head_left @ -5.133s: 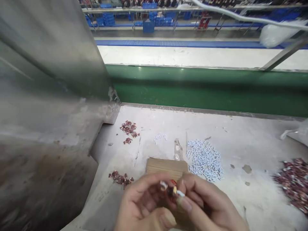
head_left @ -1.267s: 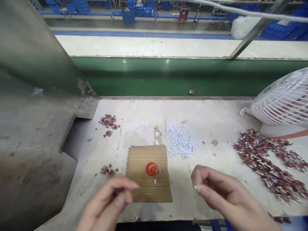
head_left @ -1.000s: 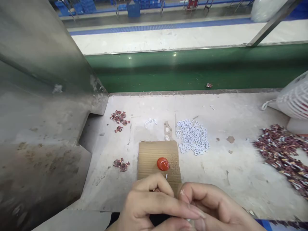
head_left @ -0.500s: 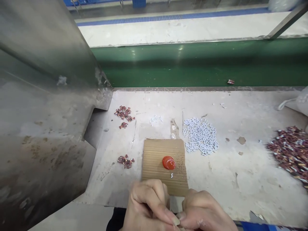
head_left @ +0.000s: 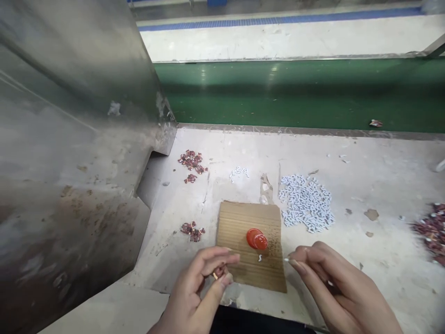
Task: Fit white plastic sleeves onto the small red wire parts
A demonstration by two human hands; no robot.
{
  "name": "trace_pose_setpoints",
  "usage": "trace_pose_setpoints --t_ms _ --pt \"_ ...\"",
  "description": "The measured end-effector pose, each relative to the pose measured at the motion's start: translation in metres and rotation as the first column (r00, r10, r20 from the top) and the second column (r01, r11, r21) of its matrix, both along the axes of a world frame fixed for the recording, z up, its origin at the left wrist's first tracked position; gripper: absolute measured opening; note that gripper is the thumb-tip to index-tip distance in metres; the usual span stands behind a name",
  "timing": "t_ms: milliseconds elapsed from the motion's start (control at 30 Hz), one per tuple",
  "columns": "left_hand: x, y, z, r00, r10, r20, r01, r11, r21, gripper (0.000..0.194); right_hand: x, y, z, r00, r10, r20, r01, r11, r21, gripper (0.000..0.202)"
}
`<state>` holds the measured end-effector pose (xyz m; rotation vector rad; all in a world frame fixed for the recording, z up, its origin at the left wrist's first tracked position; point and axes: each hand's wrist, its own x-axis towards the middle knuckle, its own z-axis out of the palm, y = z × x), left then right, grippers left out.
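My left hand (head_left: 203, 287) is curled round a small reddish-brown piece (head_left: 219, 272) with a pale patch, held between thumb and fingers. To the right, my right hand (head_left: 333, 283) pinches a tiny white piece (head_left: 287, 260) at the tips of thumb and forefinger. Between and beyond the hands lies a brown cardboard sheet (head_left: 236, 222). On it are a red, glossy dish-like thing (head_left: 256, 239) and one small white S-shaped piece (head_left: 260, 258). A pile of the same white curved pieces (head_left: 306, 202) spreads right of the cardboard.
Small clusters of reddish-brown pieces (head_left: 192, 160) lie at left, a few white ones (head_left: 239, 172) near the middle. A larger reddish-brown heap (head_left: 433, 232) is at the right edge. A metal panel (head_left: 86, 139) stands at left; a green belt-like strip (head_left: 278, 95) crosses behind the table.
My hands, held together at the bottom edge before, are now apart: the left raised with the reddish-brown piece, the right moved right and up with a white piece. The view has shifted.
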<state>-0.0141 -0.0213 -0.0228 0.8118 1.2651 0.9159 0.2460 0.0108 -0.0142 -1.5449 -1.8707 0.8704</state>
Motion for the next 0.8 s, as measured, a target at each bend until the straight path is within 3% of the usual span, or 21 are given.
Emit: trace_pose_setpoints --t_ms 100,200,267,367,467,533,667,800 --pt "-0.021 0.004 -0.008 0.975 -0.040 -0.219 0.062 0.994 0.093 0.010 0.005 0.015 0.001 0.969 0.160 0.188 -0.182 0.977 0.110 0.011" --pt "-0.038 0.012 -0.008 0.885 -0.048 -0.464 0.165 0.962 0.216 0.013 0.000 0.023 0.003 0.919 0.215 0.331 -0.277 0.949 0.154 0.016" --pt "-0.043 0.016 -0.003 0.858 -0.048 -0.511 0.189 0.955 0.228 0.015 -0.004 0.027 0.003 0.880 0.225 0.417 -0.329 0.923 0.197 0.018" --pt "-0.045 0.015 0.004 0.912 0.053 -0.406 0.001 0.992 0.130 0.021 -0.006 0.029 0.002 0.832 0.217 0.510 -0.385 0.889 0.249 0.020" --pt "-0.045 0.013 0.007 0.940 0.160 -0.302 -0.153 0.987 0.046 0.014 -0.006 0.028 -0.001 0.802 0.195 0.564 -0.399 0.878 0.264 0.021" --pt "-0.046 0.015 0.006 0.958 0.141 -0.249 -0.128 0.989 0.067 0.015 -0.005 0.026 -0.003 0.789 0.202 0.580 -0.411 0.875 0.255 0.019" --pt "-0.042 0.024 0.011 0.971 0.159 -0.180 -0.115 0.966 0.233 0.033 -0.006 0.024 0.002 0.823 0.199 0.532 -0.381 0.888 0.258 0.020" --pt "-0.024 0.030 0.024 0.992 0.097 -0.078 -0.064 0.933 0.354 0.045 -0.021 0.019 0.028 0.941 0.247 0.233 -0.290 0.941 0.172 0.014"
